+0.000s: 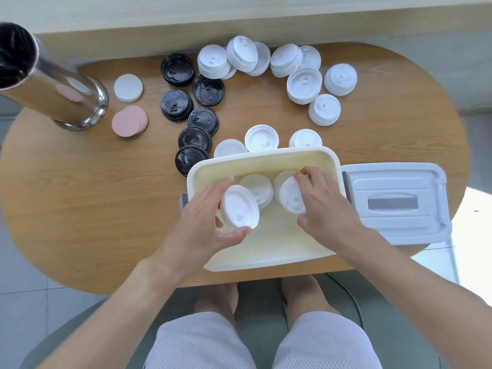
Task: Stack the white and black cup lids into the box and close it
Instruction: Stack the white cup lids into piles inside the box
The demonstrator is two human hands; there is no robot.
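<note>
No readable text, label, brand or number anywhere. Faint embossed marks on the round black plastic cup lids (177,69) and on the pink round coasters (129,120), too blurred to read.

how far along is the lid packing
Early. Two white lids already sit in the box. The left hand and right hand each hold another white lid over it. The black lids and box lid remain on the table.

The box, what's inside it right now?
Inside the box, two white lids lie on the bottom; each hand holds another over it. The hands hide part of the floor.
</note>
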